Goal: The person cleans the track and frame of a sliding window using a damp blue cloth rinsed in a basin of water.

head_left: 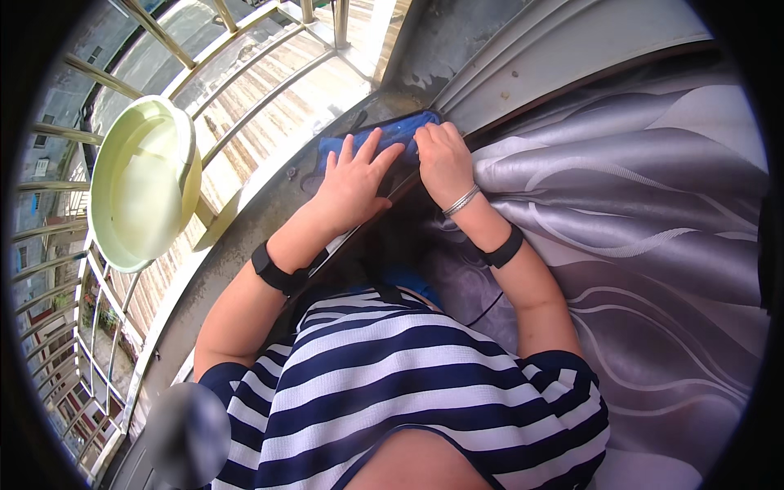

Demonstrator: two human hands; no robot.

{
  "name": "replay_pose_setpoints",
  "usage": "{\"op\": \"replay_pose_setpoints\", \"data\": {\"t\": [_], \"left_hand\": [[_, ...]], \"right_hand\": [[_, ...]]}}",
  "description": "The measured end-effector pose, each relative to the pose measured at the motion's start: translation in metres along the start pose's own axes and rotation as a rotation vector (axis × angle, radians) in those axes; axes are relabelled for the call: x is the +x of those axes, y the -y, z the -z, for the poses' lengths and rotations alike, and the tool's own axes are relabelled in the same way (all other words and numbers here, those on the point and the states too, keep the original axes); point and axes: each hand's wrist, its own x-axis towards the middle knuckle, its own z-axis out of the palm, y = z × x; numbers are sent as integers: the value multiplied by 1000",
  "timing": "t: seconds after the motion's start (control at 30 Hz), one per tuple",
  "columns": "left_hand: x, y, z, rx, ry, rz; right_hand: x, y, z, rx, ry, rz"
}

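Observation:
On the dark window ledge (261, 192) lies a blue, flat, dark-edged pouch-like thing (398, 131); its exact kind is unclear. My left hand (353, 184) rests over its left part, palm down, with the fingers spread and the thumb pointing toward my body. At its right end my right hand (445, 166) is closed, fingertips and thumb pinched together at the blue thing's edge. Part of the blue thing is covered by both hands. Each wrist wears a black band, and the right one also has a silver bracelet.
Outside the ledge, a pale green basin (135, 188) leans tilted by the metal railing (269, 45) above slatted boards (269, 98). A grey patterned curtain (637, 212) hangs at my right. The window frame (563, 53) runs along the far right. A blurred round object (188, 437) is at lower left.

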Motion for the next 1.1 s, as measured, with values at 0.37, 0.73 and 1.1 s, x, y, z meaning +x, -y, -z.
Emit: {"op": "replay_pose_setpoints", "data": {"t": [0.37, 0.73, 1.1], "left_hand": [[-1, 22, -16, -184, -18, -128], [-6, 28, -19, -237, -41, -106], [-8, 18, -1, -181, 24, -29]], "right_hand": [[14, -20, -15, 340, -233, -249], [23, 14, -37, -192, 179, -74], [-21, -14, -23, 1181, -305, -728]]}}
